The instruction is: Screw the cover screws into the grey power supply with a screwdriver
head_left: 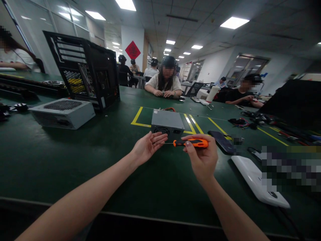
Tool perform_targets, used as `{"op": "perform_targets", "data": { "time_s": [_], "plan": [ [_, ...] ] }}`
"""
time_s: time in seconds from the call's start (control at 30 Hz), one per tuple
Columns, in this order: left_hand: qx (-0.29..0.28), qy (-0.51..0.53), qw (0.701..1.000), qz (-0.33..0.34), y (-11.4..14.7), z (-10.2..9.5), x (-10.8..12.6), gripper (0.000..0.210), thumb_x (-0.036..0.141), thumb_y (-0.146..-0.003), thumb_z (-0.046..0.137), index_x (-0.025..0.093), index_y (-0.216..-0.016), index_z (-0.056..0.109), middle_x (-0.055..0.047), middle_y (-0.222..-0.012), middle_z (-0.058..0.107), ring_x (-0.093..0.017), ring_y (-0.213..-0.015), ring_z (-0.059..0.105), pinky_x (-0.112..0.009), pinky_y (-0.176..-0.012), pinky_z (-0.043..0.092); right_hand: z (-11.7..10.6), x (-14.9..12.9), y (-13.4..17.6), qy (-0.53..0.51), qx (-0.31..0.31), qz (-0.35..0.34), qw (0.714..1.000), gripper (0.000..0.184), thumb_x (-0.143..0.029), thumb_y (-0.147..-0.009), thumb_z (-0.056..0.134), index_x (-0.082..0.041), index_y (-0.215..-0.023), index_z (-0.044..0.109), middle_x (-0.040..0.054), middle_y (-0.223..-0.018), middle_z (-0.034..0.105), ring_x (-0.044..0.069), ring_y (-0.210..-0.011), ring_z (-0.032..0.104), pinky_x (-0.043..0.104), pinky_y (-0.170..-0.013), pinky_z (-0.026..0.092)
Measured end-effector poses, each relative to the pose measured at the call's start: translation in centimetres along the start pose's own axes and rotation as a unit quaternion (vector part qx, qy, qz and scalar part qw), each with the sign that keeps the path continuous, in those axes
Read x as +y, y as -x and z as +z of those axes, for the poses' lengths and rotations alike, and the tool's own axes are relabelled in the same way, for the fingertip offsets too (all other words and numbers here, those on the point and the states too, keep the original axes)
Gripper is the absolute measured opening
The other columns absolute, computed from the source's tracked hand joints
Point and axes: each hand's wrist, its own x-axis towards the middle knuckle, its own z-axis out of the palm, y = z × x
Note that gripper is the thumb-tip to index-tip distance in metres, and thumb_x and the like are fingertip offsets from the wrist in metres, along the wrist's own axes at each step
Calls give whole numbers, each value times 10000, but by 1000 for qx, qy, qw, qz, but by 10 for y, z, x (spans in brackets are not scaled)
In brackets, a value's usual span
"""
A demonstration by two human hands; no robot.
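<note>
My right hand (203,157) is closed round the orange and black handle of a screwdriver (194,143). The thin shaft points left, toward the fingers of my left hand (149,145). That hand is open, palm up, fingers stretched out; whether the tip touches them I cannot tell. Just beyond both hands a grey computer power supply (168,118) rests on the table, its fan side and socket facing me. Reddish cables show behind it. Part of its lower front is hidden by my fingers and the screwdriver.
On the green table (120,180), a second power supply (62,112) and a black computer case (87,70) stand at left. A dark phone (222,142), a white device (258,180) and bundled cables (242,124) lie at right. A person (164,78) sits opposite.
</note>
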Motion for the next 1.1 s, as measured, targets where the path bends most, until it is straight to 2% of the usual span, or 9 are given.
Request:
{"op": "perform_targets", "data": {
  "time_s": [0.3, 0.67, 0.9, 1.0, 1.1],
  "plan": [
    [-25, -13, 999, -21, 2, 2, -1, 447, 351, -900, 269, 42, -1161, 459, -180, -1201, 511, -210, -1048, 538, -238, -819, 474, 1, -1, 0, -7, 6, 8, 1000, 222, -195, -744, 580, -208, -944, 484, 31, -864, 609, 146, -737, 609, 320, -655, 512],
    [-25, -36, 999, -21, 3, 3, -2, 446, 352, -900, 268, 43, -1119, 503, -180, -1147, 551, -200, -1005, 564, -244, -807, 473, 1, -1, 0, -12, 3, 9, 1000, 227, -188, -745, 577, -211, -947, 475, 27, -855, 607, 144, -725, 605, 321, -659, 510],
    [-27, -59, 998, -21, 3, 3, -5, 433, 357, -896, 284, 55, -1080, 533, -173, -1071, 596, -188, -939, 592, -257, -789, 468, 4, -1, 4, -3, -20, 0, 1000, 233, -181, -736, 578, -202, -949, 484, 24, -870, 597, 134, -717, 601, 303, -641, 518],
    [-32, -62, 997, -19, 3, 2, -5, 426, 366, -892, 292, 69, -1068, 541, -170, -1085, 589, -199, -958, 583, -283, -807, 460, 5, -1, 6, 3, -21, -25, 999, 245, -164, -724, 584, -201, -948, 493, 27, -881, 593, 139, -725, 602, 307, -643, 519],
    [-45, -59, 997, -20, 5, 2, -4, 407, 381, -887, 302, 112, -1083, 537, -152, -1186, 530, -225, -1016, 550, -360, -847, 446, 5, -1, 8, 14, -17, -41, 999, 251, -156, -719, 584, -205, -951, 503, 30, -885, 593, 145, -737, 605, 311, -645, 520]
  ]
}}
